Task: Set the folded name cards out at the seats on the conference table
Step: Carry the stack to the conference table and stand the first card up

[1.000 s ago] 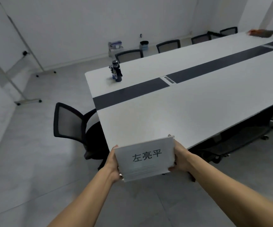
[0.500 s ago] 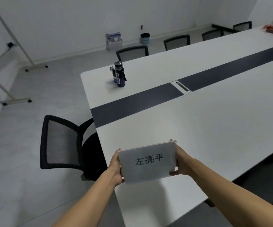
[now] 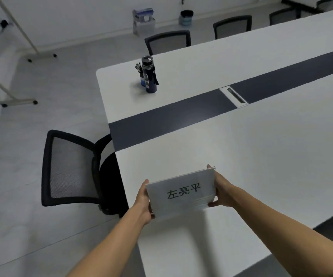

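I hold a stack of white folded name cards (image 3: 181,193) in front of me, above the near left corner of the white conference table (image 3: 261,156). The top card shows three black printed characters. My left hand (image 3: 144,198) grips the stack's left end and my right hand (image 3: 222,189) grips its right end, fingers curled behind the cards. The cards below the top one show only as thin edges.
A dark stripe (image 3: 181,116) with a cable slot (image 3: 233,96) runs along the table's middle. A dark blue bottle (image 3: 149,74) stands near the far left corner. A black mesh chair (image 3: 71,168) sits at the table's left end; more chairs (image 3: 168,42) line the far side.
I have come closer to the table. The card stack, earlier held off the table's near edge over the floor, is now above the tabletop. Both hands keep their grip.
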